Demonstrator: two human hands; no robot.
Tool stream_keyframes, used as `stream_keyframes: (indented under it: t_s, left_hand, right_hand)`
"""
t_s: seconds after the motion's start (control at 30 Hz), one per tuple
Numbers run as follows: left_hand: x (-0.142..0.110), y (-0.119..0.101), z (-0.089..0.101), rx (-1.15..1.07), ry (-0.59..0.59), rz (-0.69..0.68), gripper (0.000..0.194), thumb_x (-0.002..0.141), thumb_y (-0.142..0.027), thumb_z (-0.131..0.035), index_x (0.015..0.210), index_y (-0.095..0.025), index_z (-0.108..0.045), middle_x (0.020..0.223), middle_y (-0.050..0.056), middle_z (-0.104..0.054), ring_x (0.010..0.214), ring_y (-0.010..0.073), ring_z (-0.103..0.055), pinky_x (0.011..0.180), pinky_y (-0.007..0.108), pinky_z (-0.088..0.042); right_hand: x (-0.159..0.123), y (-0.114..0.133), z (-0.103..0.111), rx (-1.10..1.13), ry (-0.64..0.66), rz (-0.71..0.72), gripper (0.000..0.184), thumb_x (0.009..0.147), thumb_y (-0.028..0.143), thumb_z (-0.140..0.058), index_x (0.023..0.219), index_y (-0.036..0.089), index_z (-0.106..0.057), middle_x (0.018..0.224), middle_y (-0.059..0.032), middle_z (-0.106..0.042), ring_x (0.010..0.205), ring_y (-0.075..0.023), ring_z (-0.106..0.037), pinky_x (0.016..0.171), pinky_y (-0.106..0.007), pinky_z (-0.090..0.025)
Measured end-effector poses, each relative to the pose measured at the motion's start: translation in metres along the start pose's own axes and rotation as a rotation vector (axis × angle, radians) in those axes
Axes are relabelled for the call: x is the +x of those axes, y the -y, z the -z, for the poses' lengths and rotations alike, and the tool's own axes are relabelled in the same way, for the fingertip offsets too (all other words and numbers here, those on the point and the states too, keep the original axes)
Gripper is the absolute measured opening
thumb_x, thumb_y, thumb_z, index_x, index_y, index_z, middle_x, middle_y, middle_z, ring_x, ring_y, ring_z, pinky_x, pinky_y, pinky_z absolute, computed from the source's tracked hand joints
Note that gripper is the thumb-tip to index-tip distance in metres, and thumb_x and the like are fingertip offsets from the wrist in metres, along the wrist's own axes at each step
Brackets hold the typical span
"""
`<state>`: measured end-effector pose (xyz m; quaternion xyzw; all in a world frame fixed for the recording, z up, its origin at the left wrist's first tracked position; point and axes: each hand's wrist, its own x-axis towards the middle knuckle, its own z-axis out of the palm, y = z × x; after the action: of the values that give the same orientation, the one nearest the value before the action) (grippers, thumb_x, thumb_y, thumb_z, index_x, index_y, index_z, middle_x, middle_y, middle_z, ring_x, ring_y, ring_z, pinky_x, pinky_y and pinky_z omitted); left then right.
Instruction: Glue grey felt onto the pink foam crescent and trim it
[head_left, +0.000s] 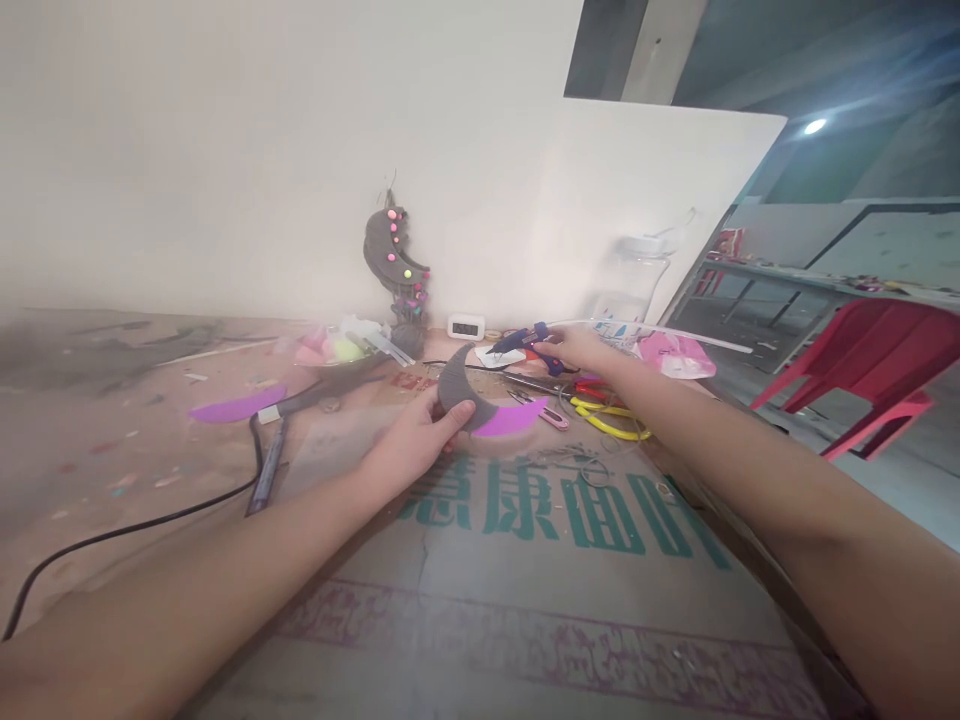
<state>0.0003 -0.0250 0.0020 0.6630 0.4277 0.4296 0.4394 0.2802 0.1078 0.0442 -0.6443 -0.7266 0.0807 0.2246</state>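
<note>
Grey crescent [453,382] | left hand [429,428] pinched on it | right hand [576,347] gripping blue glue gun [519,341]

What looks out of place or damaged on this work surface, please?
Loose strands lie tangled on the printed cardboard, near the yellow handles, and small scraps are scattered at left; both look like stray leftovers. The grey crescent in the left hand shows no clear damage, and I see no spill.

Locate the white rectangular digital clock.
Head view, just left of centre: the white rectangular digital clock stands by the white wall, beyond the grey ribbed crescent in the left hand.
</note>
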Motion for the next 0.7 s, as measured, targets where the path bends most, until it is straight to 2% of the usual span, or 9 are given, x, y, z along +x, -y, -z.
stream_keyframes:
  t_s: [0.17, 0.27, 0.37, 0.5, 0.6, 0.7]
  left_hand:
    - [0.001, 0.0, -0.001, -0.064, 0.034, 0.025, 0.031, 0.087, -0.051, -0.048, 0.087, -0.021, -0.052, 0.062, -0.003, -0.05, 0.056, 0.0125, -0.045, 0.053, 0.024, -0.036]
    - [0.002, 0.003, -0.002, -0.149, 0.005, 0.072, 0.031, 0.089, -0.05, -0.043, 0.084, -0.021, -0.051, 0.06, -0.003, -0.05, 0.055, 0.0137, -0.048, 0.055, 0.026, -0.04]
    - [0.002, 0.004, -0.003, -0.163, -0.033, 0.084, 0.032, 0.091, -0.049, -0.039, 0.079, -0.022, -0.05, 0.058, -0.002, -0.05, 0.054, 0.0136, -0.048, 0.054, 0.026, -0.04]
    - [0.001, 0.004, -0.002, -0.101, -0.015, -0.024, 0.039, 0.092, -0.052, -0.035, 0.068, -0.021, -0.042, 0.055, -0.004, -0.045, 0.05, 0.011, -0.041, 0.05, 0.024, -0.035]
    - [0.001, 0.003, -0.002, -0.116, 0.042, -0.04, 0.034, 0.09, -0.051, -0.041, 0.072, -0.021, -0.041, 0.055, -0.006, -0.043, 0.047, 0.0094, -0.039, 0.048, 0.022, -0.032]
    - [0.002, 0.002, -0.002, -0.11, 0.072, -0.035, 0.028, 0.085, -0.048, -0.052, 0.081, -0.021, -0.045, 0.057, -0.007, -0.047, 0.048, 0.0093, -0.042, 0.048, 0.022, -0.033]
  right_hand:
    - [0.007, 0.001, -0.023, -0.004, -0.032, -0.011, 0.036, 0.074, 0.035, -0.07, 0.104, 0.016, -0.066, 0.098, -0.0083, -0.072, 0.088, -0.0225, -0.066, 0.075, -0.028, -0.048]
    - [0.005, 0.006, -0.022, 0.002, -0.078, -0.042, 0.036, 0.077, 0.039, -0.066, 0.103, 0.013, -0.065, 0.091, -0.0107, -0.072, 0.081, -0.0229, -0.065, 0.071, -0.029, -0.048]
    - [-0.003, 0.015, -0.01, 0.025, -0.119, -0.055, 0.035, 0.08, 0.043, -0.061, 0.097, 0.013, -0.064, 0.08, -0.0098, -0.071, 0.071, -0.0209, -0.064, 0.066, -0.029, -0.047]
    - [-0.027, 0.027, 0.012, 0.08, -0.159, -0.039, 0.035, 0.083, 0.049, -0.056, 0.084, 0.015, -0.064, 0.068, -0.0062, -0.068, 0.06, -0.0172, -0.06, 0.061, -0.027, -0.046]
    - [-0.051, 0.032, 0.026, 0.118, -0.172, -0.022, 0.041, 0.086, 0.052, -0.049, 0.069, 0.017, -0.061, 0.062, -0.0054, -0.066, 0.058, -0.0169, -0.059, 0.059, -0.027, -0.046]
    - [-0.077, 0.035, 0.037, 0.164, -0.152, 0.001, 0.044, 0.086, 0.053, -0.047, 0.062, 0.019, -0.059, 0.057, -0.0042, -0.063, 0.059, -0.0181, -0.059, 0.061, -0.028, -0.047]
